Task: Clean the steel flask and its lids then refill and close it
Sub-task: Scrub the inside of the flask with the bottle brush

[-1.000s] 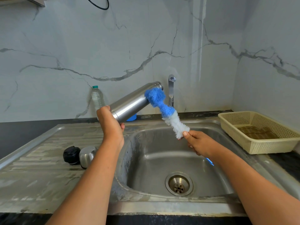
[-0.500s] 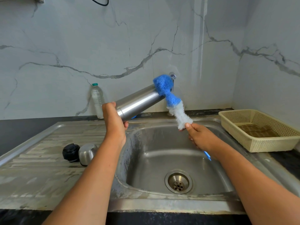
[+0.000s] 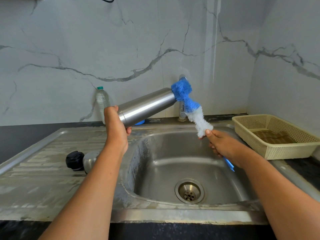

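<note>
Steel flask [image 3: 147, 107] held over sink [image 3: 173, 213] edge, raised higher than second ago, mouth tilted up-right. Left hand [image 3: 116, 129] clenched round flask base; body runs up and away from grip. Right hand [image 3: 223, 146] grasping bottle brush [image 3: 192, 108] handle; blue bristles now pressed at flask mouth, beyond that grip. Black lid [image 3: 74, 160], steel cap [image 3: 90, 160] on drainboard, left of left wrist.

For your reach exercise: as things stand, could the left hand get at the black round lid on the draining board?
Probably not yet: the left hand grips the steel flask; the black round lid lies unobstructed.
</note>
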{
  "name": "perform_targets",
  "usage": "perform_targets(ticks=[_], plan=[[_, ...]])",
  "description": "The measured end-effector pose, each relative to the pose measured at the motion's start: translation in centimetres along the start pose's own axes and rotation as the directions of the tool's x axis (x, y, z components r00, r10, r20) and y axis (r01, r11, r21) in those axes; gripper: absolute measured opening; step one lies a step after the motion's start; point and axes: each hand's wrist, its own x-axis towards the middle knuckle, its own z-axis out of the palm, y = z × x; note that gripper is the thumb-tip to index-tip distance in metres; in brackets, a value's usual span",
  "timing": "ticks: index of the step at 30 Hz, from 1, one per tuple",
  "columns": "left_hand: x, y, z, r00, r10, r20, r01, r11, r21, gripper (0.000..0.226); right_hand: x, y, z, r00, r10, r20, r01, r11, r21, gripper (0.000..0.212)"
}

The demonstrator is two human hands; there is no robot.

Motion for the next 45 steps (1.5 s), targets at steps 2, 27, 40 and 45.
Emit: perform_targets(ticks=[2, 27, 40, 45], plan=[[-0.1, -0.1, -0.2, 1.000, 0.002, 0.015, -0.002, 1.000, 0.004, 0.024, 0.0, 0.2, 0.0, 1.000, 0.001, 0.014, -0.001, 1.000, 0.000, 0.040], [0.8, -1.2, -0.3, 0.891, -0.445, 0.085, 0.433, 0.781, -0.451, 0.042, -0.4, -0.8, 1.5, 0.997, -0.068, 0.036, 0.068, 0.998, 0.007, 0.035], [0.1, -2.0, 1.0, 0.837, -0.496, 0.231, 0.521, 0.851, -0.062, 0.035, -1.0, -2.9, 1.2, 0.899, -0.312, -0.307, 0.276, 0.948, -0.157, 0.025], [-0.1, -2.3, 1.1, 0.818, -0.506, 0.274, 0.524, 0.852, 0.011, 0.036, -1.2, -3.3, 0.9, 0.886, -0.318, -0.338, 0.296, 0.948, -0.117, 0.026]])
